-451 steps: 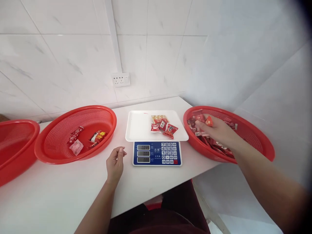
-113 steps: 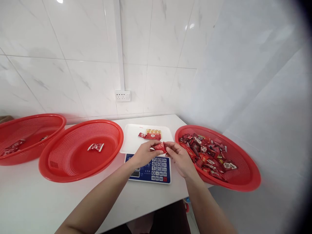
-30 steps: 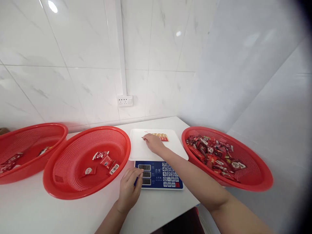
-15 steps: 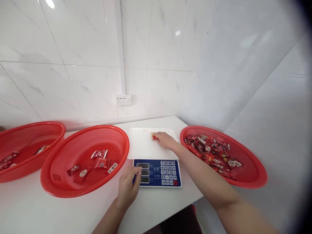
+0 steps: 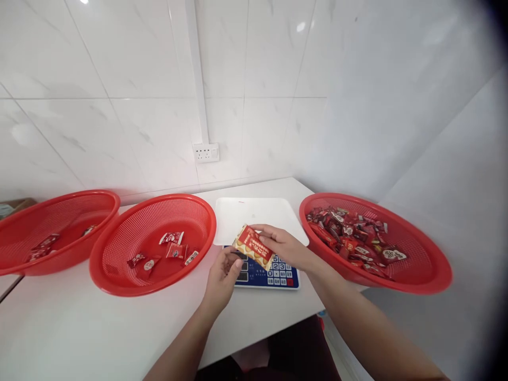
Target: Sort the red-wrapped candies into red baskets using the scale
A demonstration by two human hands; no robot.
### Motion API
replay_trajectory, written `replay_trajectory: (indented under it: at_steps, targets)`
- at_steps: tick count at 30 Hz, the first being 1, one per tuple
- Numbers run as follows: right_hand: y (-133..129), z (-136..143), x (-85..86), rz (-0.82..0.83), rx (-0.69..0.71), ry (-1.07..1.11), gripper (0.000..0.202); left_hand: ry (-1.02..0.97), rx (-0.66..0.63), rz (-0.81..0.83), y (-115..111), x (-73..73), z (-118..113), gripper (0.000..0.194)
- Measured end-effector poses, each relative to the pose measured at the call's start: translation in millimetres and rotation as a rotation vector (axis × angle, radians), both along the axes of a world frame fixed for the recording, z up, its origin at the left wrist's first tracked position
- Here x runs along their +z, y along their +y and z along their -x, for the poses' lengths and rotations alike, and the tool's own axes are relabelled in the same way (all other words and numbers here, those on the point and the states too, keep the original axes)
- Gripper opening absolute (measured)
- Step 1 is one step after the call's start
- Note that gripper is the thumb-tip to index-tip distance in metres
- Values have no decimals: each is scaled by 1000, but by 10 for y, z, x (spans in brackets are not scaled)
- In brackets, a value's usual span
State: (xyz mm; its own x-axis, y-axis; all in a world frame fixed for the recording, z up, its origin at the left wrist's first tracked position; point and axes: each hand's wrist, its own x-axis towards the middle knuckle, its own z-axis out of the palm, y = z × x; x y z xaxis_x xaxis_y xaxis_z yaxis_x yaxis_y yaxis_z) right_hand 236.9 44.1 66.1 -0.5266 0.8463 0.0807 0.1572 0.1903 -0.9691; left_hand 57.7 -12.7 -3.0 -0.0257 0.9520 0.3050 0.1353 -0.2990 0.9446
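Note:
My right hand (image 5: 286, 247) grips a red and cream snack packet (image 5: 256, 247) by its right side, with fingers behind it and the thumb on its front. The packet is tilted in the air above the blue keypad panel of a digital scale (image 5: 283, 281). At the packet's left edge is my left hand (image 5: 222, 278), its thumb and fingers bent but apart; whether a fingertip touches the packet I cannot tell. Behind the packet lies the scale's white weighing tray (image 5: 262, 210), with a thin red mark on it.
To the right, a red basket (image 5: 420, 275) holds many red-wrapped sweets (image 5: 349, 235). Another red basket (image 5: 115, 286) on the left has several wrapped pieces in it. A third basket (image 5: 93, 198) stands at the far left. A wall socket (image 5: 206, 153) is above the white table (image 5: 119, 333).
My right hand has lifted the packet off the weighing tray and brought it nearer, over the keypad. My left hand has moved slightly right, its fingers parting beside the packet.

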Motion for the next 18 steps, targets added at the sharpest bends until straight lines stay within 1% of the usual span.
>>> replay_trajectory:
  at_steps: [2,3,5,7,8,12,14,16,18]
  targets:
    - [-134,17,-48,-43,45,-21,38,-165,-56,151,-27,107,-42,28]
    - [-184,19,-74,-58,47,-33,38,-201,-55,183,-42,149,-53,27]
    - [-255,11,-129,-72,21,-84,34,-227,-25,195,-76,206,-61,26]
    - [-300,0,-179,-83,-20,-162,31,-241,-1,187,-114,233,-69,27]
    - [-318,-2,-200,-91,-41,-193,31,-249,-12,195,-134,240,-81,27]
    - [-376,33,-252,-124,-122,-222,35,-308,-175,303,-193,241,-174,33]
    - [-398,51,-260,-95,-140,-210,37,-347,-203,312,-190,240,-192,32]
    - [-419,40,-252,-65,-134,-176,38,-402,-121,259,-157,264,-135,31]
    - [-443,-14,-224,-70,-115,-128,34,-512,48,201,-94,338,16,30]
